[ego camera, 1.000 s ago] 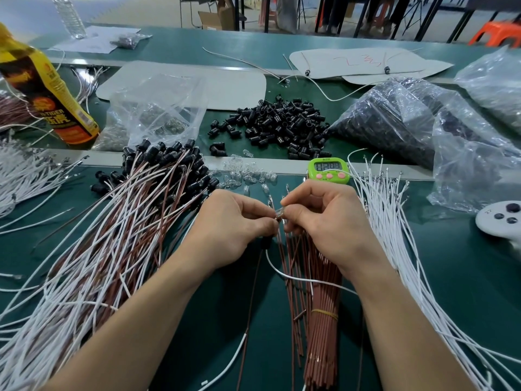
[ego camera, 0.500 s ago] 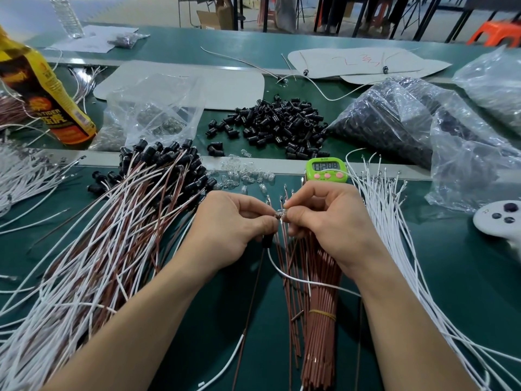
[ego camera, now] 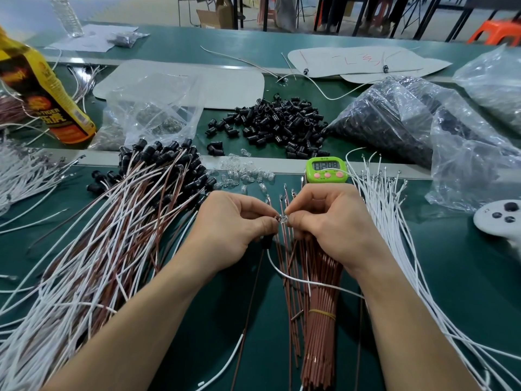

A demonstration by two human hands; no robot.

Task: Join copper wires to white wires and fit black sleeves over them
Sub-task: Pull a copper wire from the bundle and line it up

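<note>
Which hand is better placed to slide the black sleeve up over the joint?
Left hand: the black sleeve sits just below its fingers, while the right hand pinches the clear piece.

Bright, even overhead light, soft shadows. Glare on plastic bags (ego camera: 465,142) at right. Wide-angle bending at edges; slight softness throughout.

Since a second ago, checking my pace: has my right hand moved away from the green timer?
No. The right hand sits just below the green timer as before, pinching the small clear piece against the left hand.
</note>
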